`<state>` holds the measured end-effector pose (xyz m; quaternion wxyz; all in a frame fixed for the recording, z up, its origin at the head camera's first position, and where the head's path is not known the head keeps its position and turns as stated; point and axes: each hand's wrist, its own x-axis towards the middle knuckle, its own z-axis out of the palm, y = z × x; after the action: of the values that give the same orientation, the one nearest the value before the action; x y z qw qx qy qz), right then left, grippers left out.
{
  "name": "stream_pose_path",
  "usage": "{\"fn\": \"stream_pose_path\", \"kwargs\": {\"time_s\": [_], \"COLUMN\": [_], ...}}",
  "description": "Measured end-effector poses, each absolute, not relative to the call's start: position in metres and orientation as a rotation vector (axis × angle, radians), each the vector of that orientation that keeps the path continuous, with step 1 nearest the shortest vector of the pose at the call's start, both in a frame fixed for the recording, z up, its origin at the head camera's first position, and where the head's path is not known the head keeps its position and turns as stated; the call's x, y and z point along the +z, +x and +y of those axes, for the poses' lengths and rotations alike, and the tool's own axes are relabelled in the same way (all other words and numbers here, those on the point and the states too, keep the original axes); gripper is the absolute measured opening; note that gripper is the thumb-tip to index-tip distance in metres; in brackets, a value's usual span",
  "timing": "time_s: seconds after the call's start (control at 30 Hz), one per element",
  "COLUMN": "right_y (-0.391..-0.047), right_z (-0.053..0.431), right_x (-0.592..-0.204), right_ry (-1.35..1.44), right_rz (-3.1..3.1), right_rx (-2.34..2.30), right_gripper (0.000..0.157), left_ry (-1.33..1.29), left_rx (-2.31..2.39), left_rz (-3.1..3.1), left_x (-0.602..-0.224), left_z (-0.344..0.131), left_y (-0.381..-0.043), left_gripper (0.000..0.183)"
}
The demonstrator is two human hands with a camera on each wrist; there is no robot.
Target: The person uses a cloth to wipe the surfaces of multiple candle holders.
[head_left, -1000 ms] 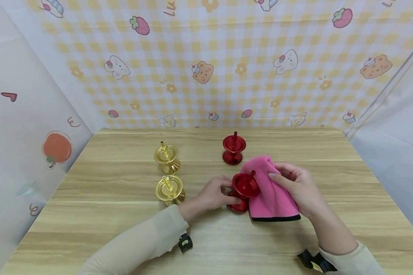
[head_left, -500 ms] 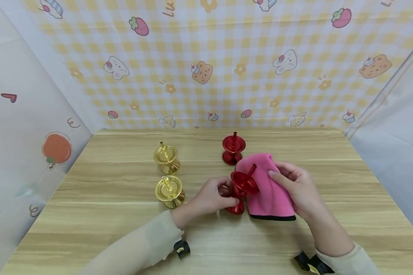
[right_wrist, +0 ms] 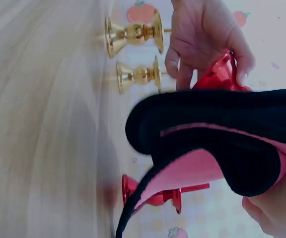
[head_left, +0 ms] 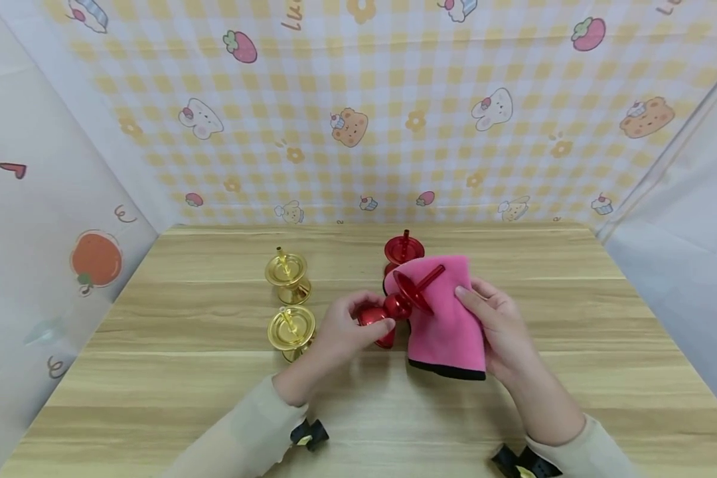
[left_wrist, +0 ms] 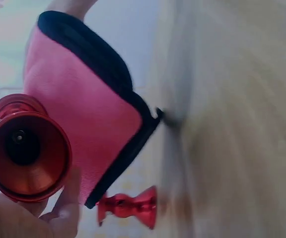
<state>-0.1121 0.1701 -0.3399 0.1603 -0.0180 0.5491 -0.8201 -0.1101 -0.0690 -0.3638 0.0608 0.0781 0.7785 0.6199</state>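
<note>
My left hand (head_left: 343,335) grips the base of a red candle holder (head_left: 398,307), tilted so its dish and thin stem lean right. In the left wrist view the hollow underside of this candle holder (left_wrist: 30,156) faces the camera, raised off the table. My right hand (head_left: 502,325) holds a folded pink cloth (head_left: 445,332) with black edging, thumb on its near face. The cloth lies right behind the tilted dish; whether they touch I cannot tell. Behind the cloth stands a second red candle holder (head_left: 404,248), its lower part partly covered in the head view.
Two gold candle holders stand upright left of my hands, one farther back (head_left: 287,271) and one nearer (head_left: 293,328), close to my left wrist. All are on a wood-grain table (head_left: 185,318). A checked cloth backdrop (head_left: 382,153) rises behind the table.
My left hand has lifted the near red candle holder off the table and tipped it to the right. My right hand has brought the cloth left, behind the dish.
</note>
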Motion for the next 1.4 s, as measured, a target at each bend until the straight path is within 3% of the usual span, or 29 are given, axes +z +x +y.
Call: {"fn": "stream_pose_path", "kwargs": {"time_s": [0.37,0.73,1.0,1.17,1.4], "right_y": [-0.112,-0.099,-0.094,-0.09,-0.096], "right_z": [0.165,0.157,0.145,0.14,0.143], "right_x": [-0.336,-0.337,-0.341,-0.344,-0.345], "right_ry": [-0.245,-0.166,-0.287,-0.484,-1.166], "right_rz": [1.359,1.208,1.565,1.976,2.564], "right_rx": [-2.352,-2.634,-2.78,-2.674,-2.19], "right_gripper": [0.024,0.028,0.034,0.042,0.038], "left_ry": [0.162,0.106,0.073,0.062,0.182], "left_rx": [1.99,2.041,2.054,2.071,1.957], "left_rz": [2.315,2.321,2.366,2.445,2.705], "left_x": [-0.35,-0.356,-0.35,-0.344,-0.337], "left_z": [-0.08,-0.075,-0.075,-0.075,-0.075], "left_y": [-0.099,-0.093,-0.094,-0.093,-0.089], "left_gripper": [0.029,0.027,0.027,0.026,0.026]}}
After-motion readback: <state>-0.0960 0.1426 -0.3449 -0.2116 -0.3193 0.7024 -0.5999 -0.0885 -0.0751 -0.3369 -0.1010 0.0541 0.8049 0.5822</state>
